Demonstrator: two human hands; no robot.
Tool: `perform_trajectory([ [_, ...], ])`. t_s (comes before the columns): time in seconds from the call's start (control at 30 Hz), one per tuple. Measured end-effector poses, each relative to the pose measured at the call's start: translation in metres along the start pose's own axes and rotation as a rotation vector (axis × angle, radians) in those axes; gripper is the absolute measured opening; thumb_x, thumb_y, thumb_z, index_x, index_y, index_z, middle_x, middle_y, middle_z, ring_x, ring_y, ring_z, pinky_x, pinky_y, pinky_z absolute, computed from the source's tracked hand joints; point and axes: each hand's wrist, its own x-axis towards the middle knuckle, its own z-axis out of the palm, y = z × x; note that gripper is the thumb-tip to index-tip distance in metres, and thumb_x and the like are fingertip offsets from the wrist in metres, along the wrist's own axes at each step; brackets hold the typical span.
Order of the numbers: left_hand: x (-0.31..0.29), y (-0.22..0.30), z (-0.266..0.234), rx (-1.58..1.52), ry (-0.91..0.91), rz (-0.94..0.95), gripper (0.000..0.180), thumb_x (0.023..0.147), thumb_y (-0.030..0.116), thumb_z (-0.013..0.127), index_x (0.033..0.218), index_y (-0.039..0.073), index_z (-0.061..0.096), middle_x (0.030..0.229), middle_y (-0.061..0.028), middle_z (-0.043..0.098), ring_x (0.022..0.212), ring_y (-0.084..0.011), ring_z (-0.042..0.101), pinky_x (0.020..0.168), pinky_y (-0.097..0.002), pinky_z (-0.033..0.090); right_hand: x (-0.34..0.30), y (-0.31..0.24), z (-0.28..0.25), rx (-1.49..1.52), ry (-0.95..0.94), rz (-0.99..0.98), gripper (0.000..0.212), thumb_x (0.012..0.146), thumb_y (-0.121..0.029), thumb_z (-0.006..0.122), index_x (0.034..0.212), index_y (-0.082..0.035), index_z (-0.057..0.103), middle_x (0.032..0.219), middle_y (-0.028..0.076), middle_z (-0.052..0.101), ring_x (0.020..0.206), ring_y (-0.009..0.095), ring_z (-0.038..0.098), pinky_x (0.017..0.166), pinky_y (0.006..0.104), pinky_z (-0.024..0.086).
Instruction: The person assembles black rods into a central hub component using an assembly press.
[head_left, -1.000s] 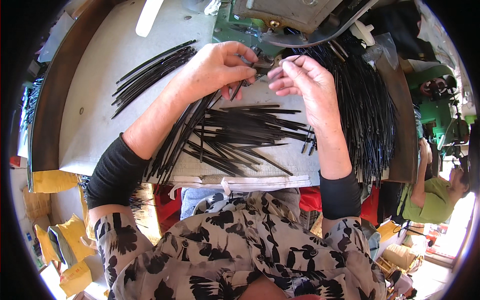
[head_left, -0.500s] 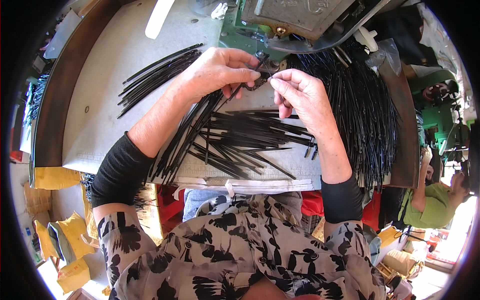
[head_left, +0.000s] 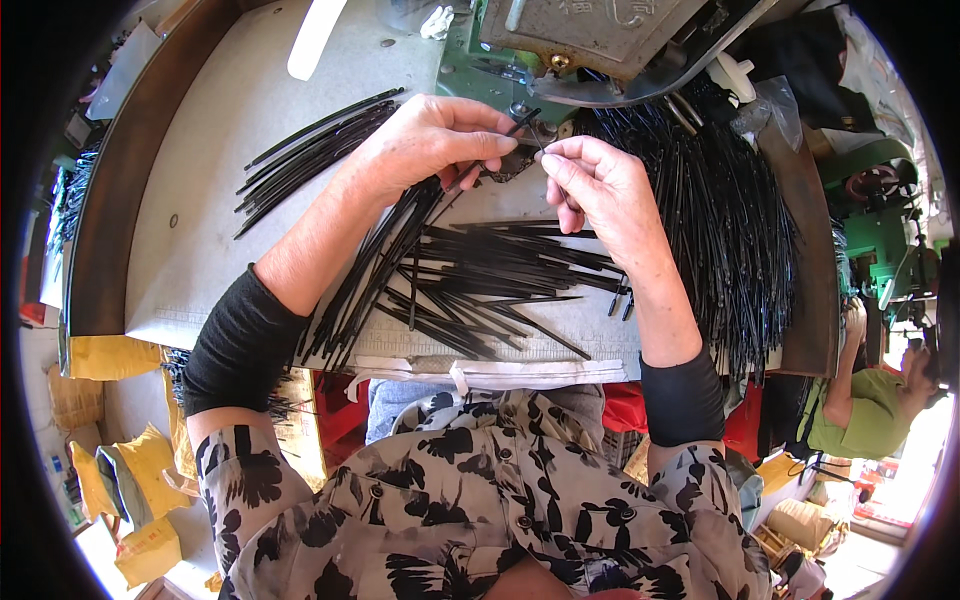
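Note:
My left hand (head_left: 430, 140) is closed, thumb against fingers, on a thin black strip (head_left: 523, 122) that sticks out past the fingertips and slants down below the hand. Just to its right my right hand (head_left: 608, 200) makes a pinch; a small dark tip shows at its fingers, too small to name. A fine pale line seems to run between the two hands. Both are close in front of the green sewing machine's bed (head_left: 462, 75), under its grey head (head_left: 585, 35). Loose black strips (head_left: 480, 262) lie on the table below the hands.
More black strips (head_left: 315, 150) lie at the left, and a thick heap (head_left: 725, 230) covers the right side. A brown raised edge (head_left: 100, 220) borders the pale table (head_left: 190, 260). At far right a person in a green top (head_left: 860, 425) sits near another green machine (head_left: 885, 235).
Both hands stay almost in place. The fingertips have shifted slightly, and the gap between left and right fingers looks a little wider.

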Motion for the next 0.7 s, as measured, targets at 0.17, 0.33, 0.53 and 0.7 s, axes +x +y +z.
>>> perform_trajectory([
  [0.17, 0.002, 0.001, -0.002, -0.002, -0.019, -0.003, 0.026, 0.087, 0.019, 0.063, 0.105, 0.001, 0.067, 0.068, 0.0004, 0.060, 0.049, -0.0042, 0.050, 0.044, -0.0169, 0.037, 0.002, 0.000, 0.000, 0.021, 0.021, -0.015, 0.019, 0.091, -0.015, 0.058, 0.098, 0.002, 0.060, 0.067, 0.002, 0.059, 0.049, 0.005, 0.053, 0.042, 0.0181, 0.042],
  [0.33, 0.006, 0.003, -0.009, 0.064, -0.025, -0.001, 0.026, 0.089, 0.021, 0.060, 0.104, 0.001, 0.067, 0.065, 0.0009, 0.057, 0.047, -0.0036, 0.047, 0.042, -0.0179, 0.034, 0.005, -0.005, 0.002, 0.027, 0.046, -0.021, 0.018, 0.091, -0.014, 0.058, 0.097, 0.003, 0.061, 0.068, 0.002, 0.059, 0.048, 0.005, 0.052, 0.043, 0.0180, 0.042],
  [0.53, 0.006, 0.004, -0.011, 0.024, -0.025, 0.006, 0.028, 0.090, 0.023, 0.059, 0.105, 0.001, 0.067, 0.061, 0.0013, 0.055, 0.045, -0.0033, 0.044, 0.040, -0.0184, 0.031, 0.011, -0.003, 0.003, 0.049, 0.044, -0.020, 0.018, 0.091, -0.014, 0.059, 0.097, 0.003, 0.061, 0.067, 0.002, 0.059, 0.048, 0.005, 0.052, 0.043, 0.0181, 0.042],
  [0.7, 0.006, 0.007, -0.010, 0.032, -0.004, -0.015, 0.029, 0.090, 0.025, 0.059, 0.104, 0.001, 0.068, 0.060, 0.0012, 0.054, 0.044, -0.0029, 0.042, 0.040, -0.0185, 0.030, 0.014, -0.002, 0.003, 0.037, 0.054, -0.031, 0.019, 0.090, -0.015, 0.059, 0.096, 0.003, 0.062, 0.067, 0.003, 0.060, 0.048, 0.005, 0.052, 0.043, 0.0182, 0.041],
])
